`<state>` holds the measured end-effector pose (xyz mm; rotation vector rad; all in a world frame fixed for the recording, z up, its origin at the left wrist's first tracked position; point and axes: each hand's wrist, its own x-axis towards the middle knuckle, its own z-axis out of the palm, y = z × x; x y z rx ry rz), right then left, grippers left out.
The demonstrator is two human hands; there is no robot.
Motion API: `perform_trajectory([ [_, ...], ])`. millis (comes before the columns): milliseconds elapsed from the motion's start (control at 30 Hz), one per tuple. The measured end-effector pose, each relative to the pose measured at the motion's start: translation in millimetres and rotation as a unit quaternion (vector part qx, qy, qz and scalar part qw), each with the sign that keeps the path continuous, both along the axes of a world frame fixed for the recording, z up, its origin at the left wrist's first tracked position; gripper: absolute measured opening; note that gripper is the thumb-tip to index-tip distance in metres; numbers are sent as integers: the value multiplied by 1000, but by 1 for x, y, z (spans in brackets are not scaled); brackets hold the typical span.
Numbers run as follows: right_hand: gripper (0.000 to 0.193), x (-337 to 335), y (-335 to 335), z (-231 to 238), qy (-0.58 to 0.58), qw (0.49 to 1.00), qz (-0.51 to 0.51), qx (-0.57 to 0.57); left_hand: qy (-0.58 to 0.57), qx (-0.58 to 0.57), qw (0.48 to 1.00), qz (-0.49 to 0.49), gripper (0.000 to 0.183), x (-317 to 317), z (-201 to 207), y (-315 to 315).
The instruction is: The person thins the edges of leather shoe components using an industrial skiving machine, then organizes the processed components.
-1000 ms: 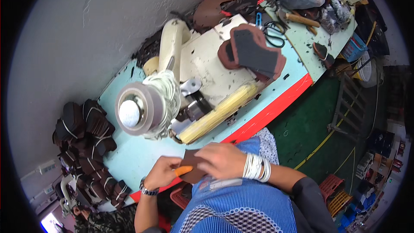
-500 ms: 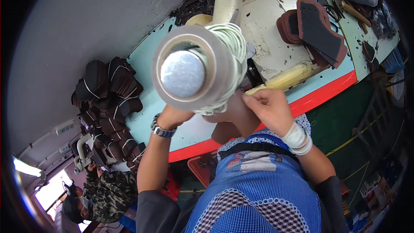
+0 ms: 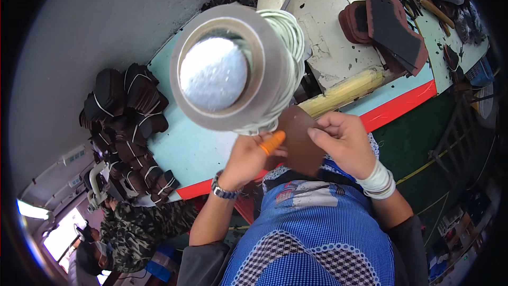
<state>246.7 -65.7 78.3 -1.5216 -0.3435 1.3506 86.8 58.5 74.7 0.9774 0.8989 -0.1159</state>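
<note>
A flat brown piece that looks like leather [image 3: 299,142] is between my hands, just in front of my apron. My left hand [image 3: 248,158] grips its left edge, with an orange cover on one finger. My right hand [image 3: 344,143] pinches the upper right edge between thumb and fingers; pale bands circle that wrist. Right above the left hand looms a round machine head [image 3: 225,69] with a shiny metal disc in its ring and pale green cord [image 3: 290,47] looped round it. It hides part of the machine behind.
Stacked dark pieces [image 3: 383,26] lie on the machine's cream bed [image 3: 323,47], behind a yellow padded bar [image 3: 344,92]. Tied dark bundles [image 3: 129,106] are heaped on the table's left end. A red strip [image 3: 407,107] edges the table. A person in camouflage [image 3: 129,233] sits at lower left.
My left hand has come out from behind the machine head, to the right and nearer me. The brown piece has moved from under the head toward my body.
</note>
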Motion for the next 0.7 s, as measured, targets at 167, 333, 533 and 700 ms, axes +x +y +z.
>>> perform_trajectory([
  [167, 19, -4, 16, -19, 132, 990, 12, -39, 18, -66, 994, 89, 15, -3, -12, 21],
  [333, 22, -5, 24, -22, 138, 988, 6, -73, 58, -51, 991, 111, 18, 5, -13, 26],
  [533, 34, -3, 12, -11, 241, 964, -111, -28, 68, 166, 984, -7, 25, 20, -33, 16],
  [700, 33, -11, 7, -9, 148, 984, -89, -51, -40, 242, 960, -135, 30, -17, -55, 78],
])
